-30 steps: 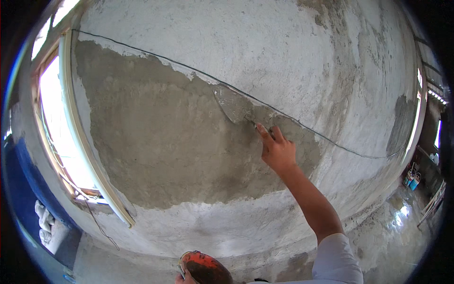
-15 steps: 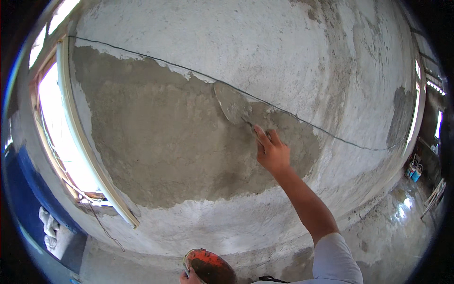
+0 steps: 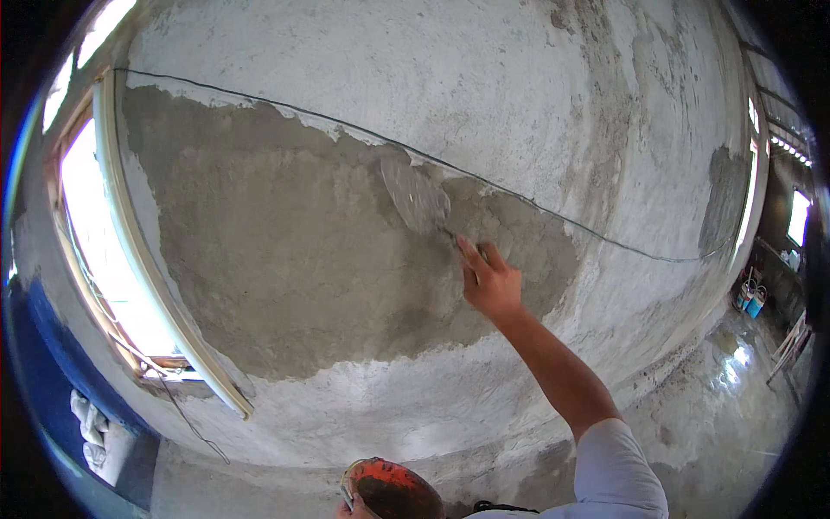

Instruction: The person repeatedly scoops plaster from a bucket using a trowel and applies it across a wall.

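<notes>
My right hand [image 3: 491,281] grips the handle of a trowel [image 3: 416,198], whose mortar-smeared blade lies against the patch of grey plaster [image 3: 285,251] on the wall, just below a dark cable [image 3: 534,205] that runs slantwise across it. Above and below the patch the wall [image 3: 441,78] is whitish and stained. At the bottom edge my left hand [image 3: 353,510] grips the rim of a dark bucket [image 3: 402,492] with an orange, dirty inside. Only part of that hand shows.
A bright window [image 3: 99,242] with a pale vertical strip and loose wires stands at left. Beyond are a blue-painted surface [image 3: 39,363] and white sacks [image 3: 91,419]. At right are paint-type buckets [image 3: 750,300], leaning sticks [image 3: 788,346] and a wet, shiny floor [image 3: 718,389].
My right hand and the trowel have moved somewhat left and downward, the blade still on the plaster. My left hand and the bucket have shifted slightly to the right.
</notes>
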Demonstrator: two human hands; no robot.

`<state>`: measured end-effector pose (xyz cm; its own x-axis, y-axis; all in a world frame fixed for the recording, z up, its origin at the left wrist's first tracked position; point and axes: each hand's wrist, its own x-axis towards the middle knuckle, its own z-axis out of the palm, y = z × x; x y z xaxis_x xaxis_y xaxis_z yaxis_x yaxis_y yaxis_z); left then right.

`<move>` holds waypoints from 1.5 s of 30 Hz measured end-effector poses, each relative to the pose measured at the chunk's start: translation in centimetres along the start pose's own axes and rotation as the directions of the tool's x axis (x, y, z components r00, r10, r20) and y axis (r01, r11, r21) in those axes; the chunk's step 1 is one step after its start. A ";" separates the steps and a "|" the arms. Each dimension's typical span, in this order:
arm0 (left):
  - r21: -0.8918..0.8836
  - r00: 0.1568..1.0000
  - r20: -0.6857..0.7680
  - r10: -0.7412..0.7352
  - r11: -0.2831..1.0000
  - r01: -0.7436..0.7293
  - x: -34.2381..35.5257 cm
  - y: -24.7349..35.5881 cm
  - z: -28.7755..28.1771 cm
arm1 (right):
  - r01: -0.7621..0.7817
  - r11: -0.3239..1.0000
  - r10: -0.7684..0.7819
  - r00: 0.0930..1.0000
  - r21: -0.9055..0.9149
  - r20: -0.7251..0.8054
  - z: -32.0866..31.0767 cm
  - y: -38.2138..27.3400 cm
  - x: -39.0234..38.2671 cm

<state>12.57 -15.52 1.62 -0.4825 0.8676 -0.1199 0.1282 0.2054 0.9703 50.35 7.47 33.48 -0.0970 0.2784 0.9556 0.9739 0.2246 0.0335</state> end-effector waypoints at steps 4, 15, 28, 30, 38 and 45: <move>0.225 0.994 0.065 -0.092 0.972 0.076 -1.1 3.9 -0.7 | -0.030 0.998 0.031 1.000 0.063 -0.006 1.4 -0.1 1.7; -0.140 0.996 0.056 -0.072 0.987 0.080 0.3 -2.4 -2.1 | -0.179 0.980 0.104 0.839 0.091 0.535 -1.7 -2.2 -20.8; -0.395 0.998 -0.005 0.066 0.916 -0.063 2.2 0.9 1.6 | -0.957 -0.001 -0.299 -0.278 -0.291 0.913 -9.7 -9.1 -36.6; -0.380 0.997 0.037 0.067 0.924 -0.048 2.5 1.5 1.8 | -0.943 0.103 -0.300 -0.334 -0.318 0.893 -9.4 -9.2 -35.7; -0.444 0.974 0.068 0.216 0.881 -0.165 3.6 3.8 3.3 | -0.934 0.260 -0.150 -0.291 -0.246 0.945 -9.7 -9.8 -33.1; -0.269 0.968 0.120 0.222 0.946 -0.184 4.6 8.4 4.5 | -0.769 0.631 -0.074 0.071 0.102 0.995 -8.5 -9.1 -30.3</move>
<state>15.32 -7.81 8.25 -0.3346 0.9394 0.0740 -0.0231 -0.0867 0.9960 46.13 -10.97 6.75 -0.2835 0.9319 -0.2261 0.6683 0.0229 -0.7436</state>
